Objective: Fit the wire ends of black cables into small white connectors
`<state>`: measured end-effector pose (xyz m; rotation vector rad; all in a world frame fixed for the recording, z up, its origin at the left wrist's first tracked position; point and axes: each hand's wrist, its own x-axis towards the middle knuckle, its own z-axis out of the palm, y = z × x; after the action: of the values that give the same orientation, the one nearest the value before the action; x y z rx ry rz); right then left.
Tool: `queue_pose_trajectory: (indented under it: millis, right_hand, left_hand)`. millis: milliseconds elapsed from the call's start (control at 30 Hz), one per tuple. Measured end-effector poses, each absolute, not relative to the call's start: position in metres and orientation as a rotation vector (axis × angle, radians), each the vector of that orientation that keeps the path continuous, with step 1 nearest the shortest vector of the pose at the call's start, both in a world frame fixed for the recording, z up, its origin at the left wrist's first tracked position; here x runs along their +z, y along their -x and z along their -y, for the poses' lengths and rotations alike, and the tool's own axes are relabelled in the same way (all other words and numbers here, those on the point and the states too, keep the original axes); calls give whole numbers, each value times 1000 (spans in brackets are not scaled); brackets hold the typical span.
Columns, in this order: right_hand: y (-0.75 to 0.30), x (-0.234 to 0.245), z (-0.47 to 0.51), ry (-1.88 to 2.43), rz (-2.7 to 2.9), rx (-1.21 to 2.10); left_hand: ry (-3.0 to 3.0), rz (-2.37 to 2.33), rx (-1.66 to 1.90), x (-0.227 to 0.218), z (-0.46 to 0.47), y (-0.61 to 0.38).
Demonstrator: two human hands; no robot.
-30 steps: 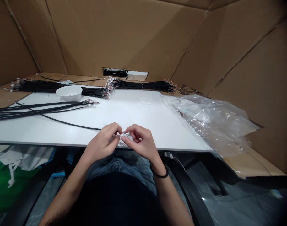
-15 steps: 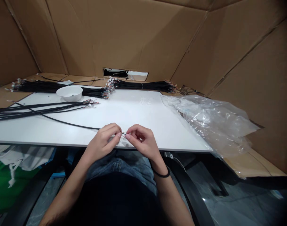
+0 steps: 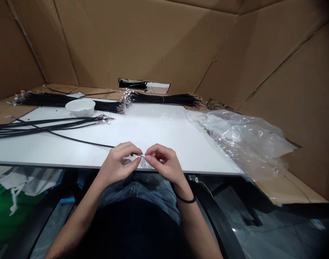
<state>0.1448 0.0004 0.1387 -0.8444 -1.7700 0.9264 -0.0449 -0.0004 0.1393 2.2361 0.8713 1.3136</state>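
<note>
Near the front edge of the white table, my left hand (image 3: 123,160) pinches the end of a black cable (image 3: 80,141) that trails off to the left. Thin loose wires (image 3: 143,160) fan out from that end between my two hands. My right hand (image 3: 162,160), with thumb and forefinger closed, grips the wire tips. Whether a small part is also between those fingers is too small to tell. Left of my hands, several black cables (image 3: 51,126) with white connectors lie in a bunch.
A white bowl (image 3: 80,107) stands behind the loose cables. Thick cable bundles (image 3: 164,98) lie along the back, below a cardboard wall (image 3: 164,43). Small clear pieces (image 3: 166,116) sit mid-table on the white board (image 3: 153,133). Crumpled clear plastic (image 3: 242,133) covers the right side.
My left thumb and forefinger have parted slightly, and the thin wires now show spread out between my hands. My right hand has hardly moved.
</note>
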Motion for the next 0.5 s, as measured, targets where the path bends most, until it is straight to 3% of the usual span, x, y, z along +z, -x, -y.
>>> queue_pose_trajectory:
  millis: [500]
  right_hand:
    - [-145, 138, 0, 885, 1764, 910]
  left_hand:
    - [-2197, -789, 1330, 141, -1, 49]
